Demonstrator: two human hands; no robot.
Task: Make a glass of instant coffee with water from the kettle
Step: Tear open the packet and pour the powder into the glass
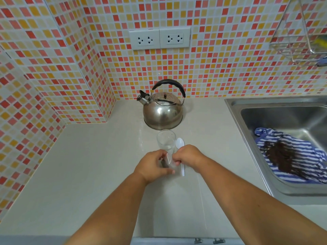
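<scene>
A steel kettle (pixel 162 110) with a black handle stands on the counter against the tiled wall. Just in front of it is an empty clear glass (pixel 166 140). A white plastic spoon (pixel 180 147) lies to the right of the glass, partly under my right hand. My left hand (pixel 153 167) and my right hand (pixel 189 157) meet just in front of the glass. Both pinch a small clear packet (pixel 169 160) between their fingertips. Something dark shows low in the packet; my fingers hide most of it.
A steel sink (pixel 283 110) is set into the counter at the right, with a blue-and-white striped cloth (pixel 290 156) in it, stained dark. A wire rack (pixel 300 32) hangs on the wall above. Two sockets (pixel 160 38) sit above the kettle. A tiled wall corner juts out at left.
</scene>
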